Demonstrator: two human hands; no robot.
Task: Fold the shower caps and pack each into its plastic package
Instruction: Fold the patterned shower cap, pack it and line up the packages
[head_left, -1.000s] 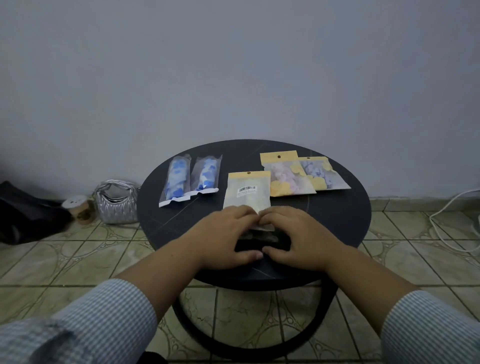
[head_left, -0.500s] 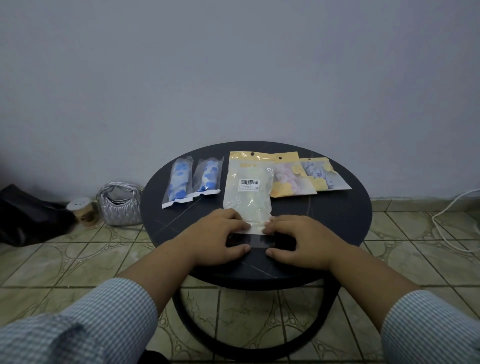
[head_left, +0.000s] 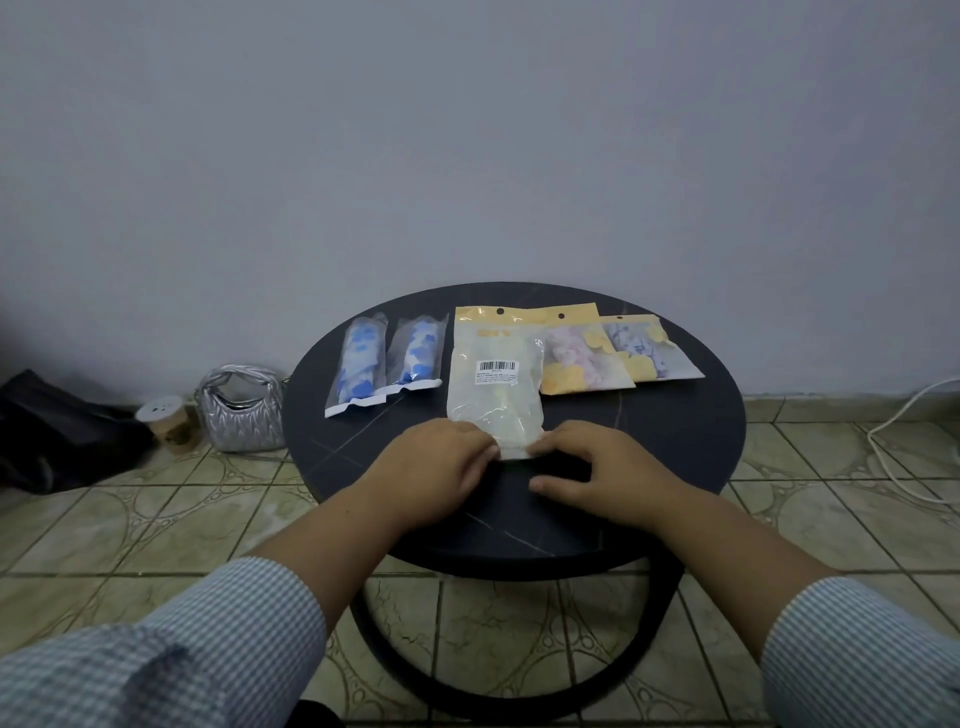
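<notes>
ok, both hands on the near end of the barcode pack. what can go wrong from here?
The barcode pack already overlaps the pink pack behind it, so pushing it further may shove that one toward the table rim. The left hand and right hand hold only its near edge, so the slick film could slip or crease.

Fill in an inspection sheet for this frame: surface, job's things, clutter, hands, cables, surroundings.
Surface: round dark table, faint pale veining.
Job's things: centre package flat, barcode label up; two blue-patterned packs at left; two yellow-topped packs at right, overlapping.
Clutter: nothing seen on the table.
Hands: left hand and right hand touch the centre package's near edge; their grip is unclear.
Cables: white cable on floor, right.
Surroundings: silver handbag, small jar, dark bag, tiled floor, plain wall.
</notes>
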